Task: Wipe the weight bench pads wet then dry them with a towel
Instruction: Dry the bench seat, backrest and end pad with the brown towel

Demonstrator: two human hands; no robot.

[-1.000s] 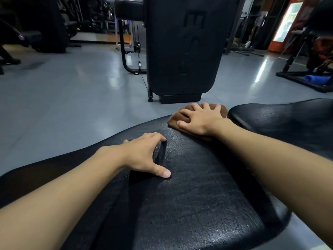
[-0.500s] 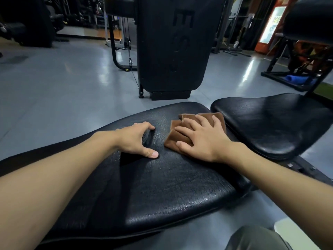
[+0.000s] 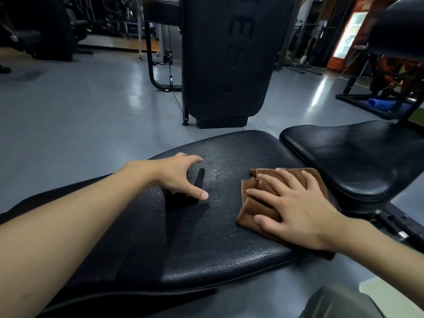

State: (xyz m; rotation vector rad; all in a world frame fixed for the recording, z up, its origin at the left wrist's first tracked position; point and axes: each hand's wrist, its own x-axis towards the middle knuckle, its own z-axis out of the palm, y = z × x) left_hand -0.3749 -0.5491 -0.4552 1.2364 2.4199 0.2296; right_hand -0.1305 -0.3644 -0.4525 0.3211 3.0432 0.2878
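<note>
A long black bench back pad [image 3: 206, 244] fills the lower middle of the head view, its textured surface glistening in patches. A separate black seat pad [image 3: 351, 157] lies just to its right. My right hand [image 3: 296, 210] presses flat, fingers spread, on a folded brown cloth [image 3: 254, 203] at the back pad's right end. My left hand [image 3: 181, 177] hovers just over the pad's far edge, fingers loosely curved and thumb out, holding nothing.
A tall black weight-stack machine [image 3: 227, 58] stands on the grey floor right behind the bench. Another machine's frame [image 3: 371, 72] with a blue roll [image 3: 378, 104] stands at the right. The bench's metal frame [image 3: 390, 226] shows under the seat. My knee [image 3: 339, 304] is at bottom right.
My right hand has slid the brown cloth from the far edge of the back pad toward me and to the right end. My left hand has lifted off the pad edge.
</note>
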